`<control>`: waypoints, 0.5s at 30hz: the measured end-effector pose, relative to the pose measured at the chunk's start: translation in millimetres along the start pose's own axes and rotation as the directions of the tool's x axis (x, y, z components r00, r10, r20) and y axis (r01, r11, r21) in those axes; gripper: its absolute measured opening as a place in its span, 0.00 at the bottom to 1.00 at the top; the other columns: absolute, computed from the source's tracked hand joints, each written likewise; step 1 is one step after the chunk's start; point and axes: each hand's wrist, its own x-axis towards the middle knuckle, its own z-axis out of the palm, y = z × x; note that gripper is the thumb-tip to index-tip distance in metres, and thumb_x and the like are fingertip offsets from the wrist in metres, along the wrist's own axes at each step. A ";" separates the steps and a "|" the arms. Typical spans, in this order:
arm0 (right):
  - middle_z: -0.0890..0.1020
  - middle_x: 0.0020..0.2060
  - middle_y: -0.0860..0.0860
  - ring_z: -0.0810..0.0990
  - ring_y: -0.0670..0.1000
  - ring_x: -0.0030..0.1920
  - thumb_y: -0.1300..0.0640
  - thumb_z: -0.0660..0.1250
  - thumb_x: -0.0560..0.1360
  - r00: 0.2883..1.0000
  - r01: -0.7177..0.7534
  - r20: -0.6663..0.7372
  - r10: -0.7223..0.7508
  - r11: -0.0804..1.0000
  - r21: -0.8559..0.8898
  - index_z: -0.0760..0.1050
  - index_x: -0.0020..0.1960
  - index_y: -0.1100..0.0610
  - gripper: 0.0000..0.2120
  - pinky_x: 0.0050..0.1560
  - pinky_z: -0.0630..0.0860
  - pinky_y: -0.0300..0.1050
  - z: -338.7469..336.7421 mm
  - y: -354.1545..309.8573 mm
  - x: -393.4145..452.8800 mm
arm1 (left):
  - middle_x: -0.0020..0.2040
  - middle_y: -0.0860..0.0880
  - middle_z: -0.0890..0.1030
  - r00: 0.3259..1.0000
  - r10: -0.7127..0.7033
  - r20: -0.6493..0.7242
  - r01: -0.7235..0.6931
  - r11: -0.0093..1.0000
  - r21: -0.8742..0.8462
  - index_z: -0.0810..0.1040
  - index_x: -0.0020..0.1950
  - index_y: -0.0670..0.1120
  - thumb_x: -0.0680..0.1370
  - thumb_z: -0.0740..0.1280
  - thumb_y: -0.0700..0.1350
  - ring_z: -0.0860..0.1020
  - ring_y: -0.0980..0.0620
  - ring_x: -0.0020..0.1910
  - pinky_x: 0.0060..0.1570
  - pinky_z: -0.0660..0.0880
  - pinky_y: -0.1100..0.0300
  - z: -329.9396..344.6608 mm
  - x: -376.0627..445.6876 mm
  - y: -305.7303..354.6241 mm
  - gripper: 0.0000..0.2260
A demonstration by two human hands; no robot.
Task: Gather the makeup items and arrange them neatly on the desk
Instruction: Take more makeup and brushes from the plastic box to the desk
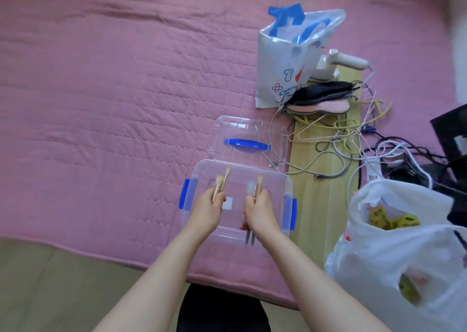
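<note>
Two pale-handled makeup brushes (220,184) pinched in the left hand (207,208), bristles pointing away from the body, above the left half of the clear storage box (275,180); another pale brush (257,186) pinched upright in the right hand (258,211), above the box's middle. Both grips closed narrowly round the handles. Inside the box, beneath the right wrist, dark slim tweezers-like items (249,238) and something reddish (too blurred to name). Blue latches (184,193) on the box's left and right ends. Just beyond the box, touching its far edge, the clear lid (249,134) with a blue handle, lying flat. Box and lid on a pink quilted bed cover (101,91). Right of the box, a pale wooden board (310,205) strewn with tangled cables (341,139). Beyond the lid, a white printed bag (283,61) with blue handles, dark and pink fabric pieces (323,96) beside it, and a white handheld appliance (338,61). Right of the box and nearer, a white plastic bag (394,243) holding yellow packets.
</note>
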 end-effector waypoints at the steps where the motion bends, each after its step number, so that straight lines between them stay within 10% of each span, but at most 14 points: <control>1: 0.74 0.42 0.57 0.74 0.55 0.31 0.59 0.53 0.77 0.999 0.039 0.020 -0.038 0.998 -0.048 0.65 0.52 0.58 0.05 0.31 0.77 0.50 -5.6 -5.2 -12.4 | 0.31 0.51 0.71 1.000 -0.014 -0.010 0.013 0.998 -0.057 0.75 0.45 0.43 0.81 0.58 0.45 0.66 0.52 0.28 0.30 0.63 0.57 -5.1 -14.3 6.0 0.10; 10: 0.77 0.48 0.47 0.73 0.49 0.41 0.62 0.53 0.78 0.924 0.364 0.250 -0.288 0.863 -0.350 0.72 0.57 0.54 0.12 0.33 0.66 0.35 -33.3 -36.5 -122.1 | 0.33 0.51 0.74 0.978 -0.025 -0.205 -0.042 0.948 -0.317 0.75 0.49 0.50 0.81 0.60 0.43 0.67 0.55 0.26 0.29 0.64 0.59 -56.5 -134.3 15.9 0.05; 15: 0.81 0.39 0.51 0.77 0.55 0.39 0.60 0.56 0.76 0.854 0.503 0.391 -0.344 0.740 -0.447 0.72 0.46 0.52 0.07 0.40 0.75 0.50 -22.1 -40.9 -178.9 | 0.35 0.49 0.74 0.952 -0.152 -0.265 0.021 0.897 -0.441 0.77 0.47 0.43 0.79 0.62 0.44 0.66 0.53 0.28 0.31 0.63 0.56 -83.2 -199.4 -1.8 0.07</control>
